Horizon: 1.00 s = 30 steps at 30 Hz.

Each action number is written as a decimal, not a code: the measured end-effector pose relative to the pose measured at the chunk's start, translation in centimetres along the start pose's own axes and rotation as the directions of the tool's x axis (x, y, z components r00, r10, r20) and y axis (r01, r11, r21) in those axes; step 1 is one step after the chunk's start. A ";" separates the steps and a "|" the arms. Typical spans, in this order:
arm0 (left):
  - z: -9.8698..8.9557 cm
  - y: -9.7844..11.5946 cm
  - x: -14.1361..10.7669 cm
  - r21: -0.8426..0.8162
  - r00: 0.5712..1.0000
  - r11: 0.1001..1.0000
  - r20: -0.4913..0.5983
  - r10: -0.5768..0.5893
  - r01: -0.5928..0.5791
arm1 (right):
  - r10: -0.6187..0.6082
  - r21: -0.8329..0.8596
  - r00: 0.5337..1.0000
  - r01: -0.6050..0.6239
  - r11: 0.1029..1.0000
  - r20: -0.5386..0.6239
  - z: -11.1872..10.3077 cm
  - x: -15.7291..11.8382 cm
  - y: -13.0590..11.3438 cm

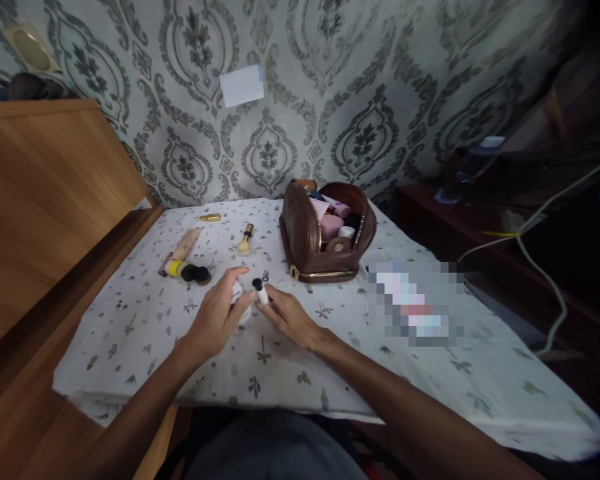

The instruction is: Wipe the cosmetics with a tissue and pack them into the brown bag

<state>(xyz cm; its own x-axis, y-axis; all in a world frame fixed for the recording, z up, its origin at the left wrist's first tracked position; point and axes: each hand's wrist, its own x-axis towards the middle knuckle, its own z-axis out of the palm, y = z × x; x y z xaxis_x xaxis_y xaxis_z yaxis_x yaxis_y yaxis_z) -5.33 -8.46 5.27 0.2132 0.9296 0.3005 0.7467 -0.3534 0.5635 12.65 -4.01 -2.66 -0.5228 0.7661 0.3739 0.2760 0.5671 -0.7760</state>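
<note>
My left hand [214, 321] is curled round a white container [244, 313], which is partly hidden by the fingers and blurred. Close to its right, my right hand [291, 319] holds a small white tube with a black end [261, 291] between thumb and fingers. Both hands are over the front middle of the patterned cloth [220, 380]. Behind my right hand stands an open brown bag [300, 233], filled with pink and white containers. On the left lie a beige tube [186, 244], a yellow-labelled jar [179, 269] and a round dark item [202, 275].
A gold-capped item [246, 240] and a small gold tube [211, 217] lie farther back. At the right is a pixelated object [415, 303]. A wooden panel [55, 200] borders the left side; a clear bottle [455, 187] and cables are beyond the right edge.
</note>
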 end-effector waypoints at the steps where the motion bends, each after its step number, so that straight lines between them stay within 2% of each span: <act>1: 0.1 0.4 0.2 0.043 0.999 0.998 0.006 0.052 -0.052 | -0.041 -0.055 0.999 0.042 0.998 0.012 0.1 -0.1 0.1; 3: 0.4 0.7 0.7 0.130 0.995 0.987 0.049 0.093 -0.098 | -0.127 -0.160 0.991 0.131 0.978 0.030 0.3 -0.2 0.3; 5: 0.7 0.4 1.0 0.162 0.993 0.983 0.097 0.066 -0.082 | -0.183 -0.266 0.981 0.193 0.945 0.062 0.4 -0.3 0.6; 7: 0.8 -0.2 1.2 0.106 0.992 0.994 0.127 0.026 -0.040 | -0.198 -0.385 0.976 0.219 0.897 0.093 0.3 -0.3 0.7; 9: 1.0 -1.1 1.4 -0.019 0.989 1.000 0.151 -0.010 0.013 | -0.207 -0.513 0.974 0.222 0.829 0.087 0.3 -0.4 0.7; 11: 1.3 -1.9 1.5 -0.159 0.984 0.981 0.155 -0.086 0.111 | -0.258 -0.622 0.965 0.231 0.748 0.047 0.3 -0.5 0.7; 13: 1.8 -2.5 1.5 -0.294 0.962 0.918 0.140 -0.234 0.266 | -0.331 -0.683 0.944 0.247 0.687 0.009 0.4 -0.5 0.6; 15: 2.2 -3.0 1.4 -0.411 0.912 0.814 0.163 -0.376 0.410 | -0.369 -0.689 0.929 0.258 0.677 -0.014 0.2 -0.6 0.4; 16: 2.3 -3.2 1.4 -0.462 0.891 0.763 0.193 -0.412 0.453 | -0.364 -0.671 0.931 0.258 0.695 -0.019 0.0 -0.6 0.2; 19: 2.1 -3.4 1.4 -0.555 0.873 0.676 0.271 -0.404 0.485 | -0.297 -0.532 0.954 0.233 0.814 -0.036 -1.2 -0.7 -0.6; 22: 1.6 -3.2 1.6 -0.591 0.885 0.661 0.258 -0.389 0.463 | -0.223 -0.287 0.971 0.189 0.939 -0.090 -3.2 -0.9 -1.8; 24: 1.5 -2.6 1.6 -0.602 0.895 0.666 0.240 -0.377 0.441 | -0.127 -0.088 0.982 0.116 0.989 -0.137 -4.5 -1.0 -2.6; 27: 2.0 -1.1 1.6 -0.596 0.903 0.685 0.192 -0.385 0.419 | 0.099 0.228 0.975 -0.053 0.972 -0.199 -6.3 -1.1 -3.3; 30: 3.2 0.8 1.9 -0.566 0.904 0.714 0.155 -0.398 0.411 | 0.259 0.529 0.948 -0.128 0.839 -0.183 -7.8 -1.5 -3.4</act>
<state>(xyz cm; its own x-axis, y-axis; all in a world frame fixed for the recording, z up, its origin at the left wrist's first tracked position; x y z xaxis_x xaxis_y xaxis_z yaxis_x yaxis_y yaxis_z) -2.32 -6.68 3.83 -0.0062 0.9974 -0.0717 0.2643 0.0708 0.9619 18.74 -4.73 3.39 -0.2766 0.9289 0.2461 -0.1281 0.2181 -0.9675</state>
